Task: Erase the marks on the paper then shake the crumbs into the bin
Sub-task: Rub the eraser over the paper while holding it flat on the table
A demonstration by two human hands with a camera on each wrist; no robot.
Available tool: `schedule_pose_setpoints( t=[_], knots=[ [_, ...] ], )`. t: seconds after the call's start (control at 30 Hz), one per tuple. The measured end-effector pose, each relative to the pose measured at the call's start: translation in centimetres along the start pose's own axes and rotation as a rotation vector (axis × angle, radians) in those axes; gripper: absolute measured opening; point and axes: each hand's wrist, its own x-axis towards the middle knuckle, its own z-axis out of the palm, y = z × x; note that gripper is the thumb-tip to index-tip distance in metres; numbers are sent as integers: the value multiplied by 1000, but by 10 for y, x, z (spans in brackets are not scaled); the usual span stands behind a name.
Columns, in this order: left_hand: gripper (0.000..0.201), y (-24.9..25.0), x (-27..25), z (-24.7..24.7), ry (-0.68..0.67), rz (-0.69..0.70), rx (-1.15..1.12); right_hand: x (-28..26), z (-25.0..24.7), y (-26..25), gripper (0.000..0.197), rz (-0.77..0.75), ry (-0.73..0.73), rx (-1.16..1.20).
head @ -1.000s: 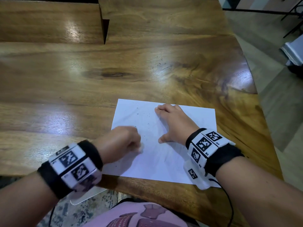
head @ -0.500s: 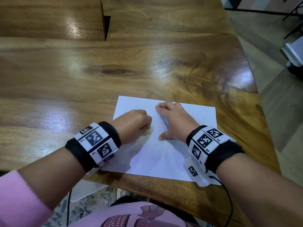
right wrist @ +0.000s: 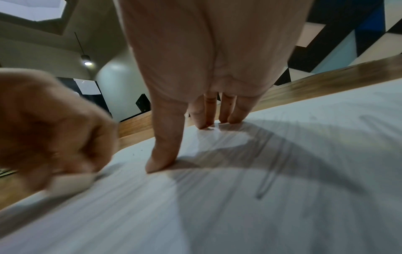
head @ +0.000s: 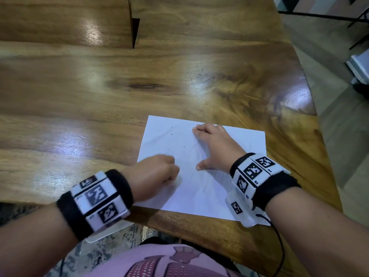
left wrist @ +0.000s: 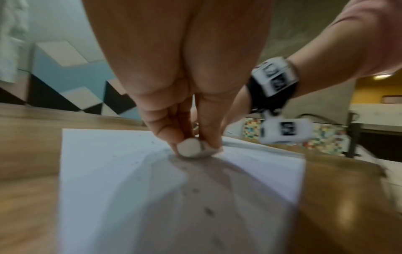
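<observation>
While the white paper [head: 201, 176] is lying flat at the near edge of the wooden worktop [head: 99, 100], the left hand [head: 153, 174] is sitting over the paper's left half, fingers curled and pinching a small white eraser [left wrist: 190, 149]. Eraser tip is touching the sheet. Left hand and eraser are showing motion blur in the head and right wrist views.

Right hand [head: 215, 150] is lying on the paper's middle, just right of the left hand, not touching it. Fingers are straight, tips pressing down toward the paper's far edge; thumb is spread out and pressing nearer the person. It is grasping nothing.

Dark crumbs [head: 180, 140] are sitting scattered on the paper's far-left part. Faint grey pencil strokes [right wrist: 265, 180] are showing under and beside the right hand, smeared by blur.

Both wrists are wearing black bands with black-and-white marker tags [head: 253, 170]. Pink clothing [head: 159, 262] is showing below the worktop edge nearest the paper. Bin is not visible in any view.
</observation>
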Motion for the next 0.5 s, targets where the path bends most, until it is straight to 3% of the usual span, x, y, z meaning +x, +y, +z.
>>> schedule_pose_setpoints(
  t=[0.07, 0.2, 0.27, 0.43, 0.5],
  knots=[
    [12, -3, -13, 2, -89, -2, -27, 0, 0, 0, 98, 0, -4, 7],
    [9, -21, -2, -10, 114, -89, -63, 0, 0, 0, 99, -1, -5, 11],
    [12, -21, -6, -6, 150, -59, -67, -1, 0, -1, 99, -2, -8, 2],
    [13, -13, -34, 9, -88, -18, -63, -1, -2, -2, 98, 4, -9, 4],
    [12, -13, -22, 1, -42, -5, -62, -1, -2, -2, 98, 2, -8, 4]
  ],
)
